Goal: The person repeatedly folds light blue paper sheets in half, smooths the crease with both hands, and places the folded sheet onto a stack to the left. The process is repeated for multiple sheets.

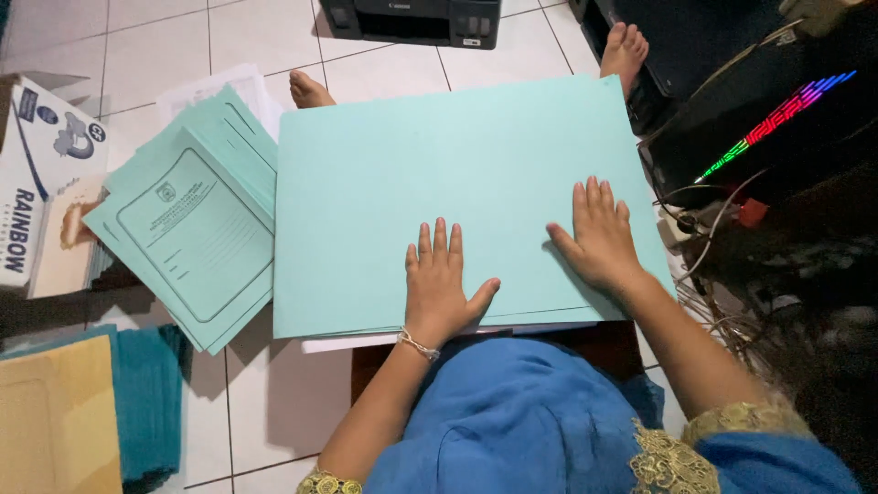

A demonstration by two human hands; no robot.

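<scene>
Your fingers (437, 240) on the left hand (437, 285) lie flat and spread, released, gripping nothing, pressing down on the large pale green sheet (439, 174); your right hand (599, 236) does the same just beside it, palm down, fingers straight. The sheet rests across your lap and legs, on top of a thin stack of white paper (366, 342) that shows at its near edge, with your 2 feet poking out past the far edge. To flatten it well, keep both palms level and press evenly so the sheet does not skew over the stack. To your left, a fan of printed green folders (197, 238) lies on the white tiled floor (265, 402), touching the sheet's left edge. Beyond them sits a paper box (37, 174); a black printer (412, 18) stands ahead, cables to your right.
</scene>
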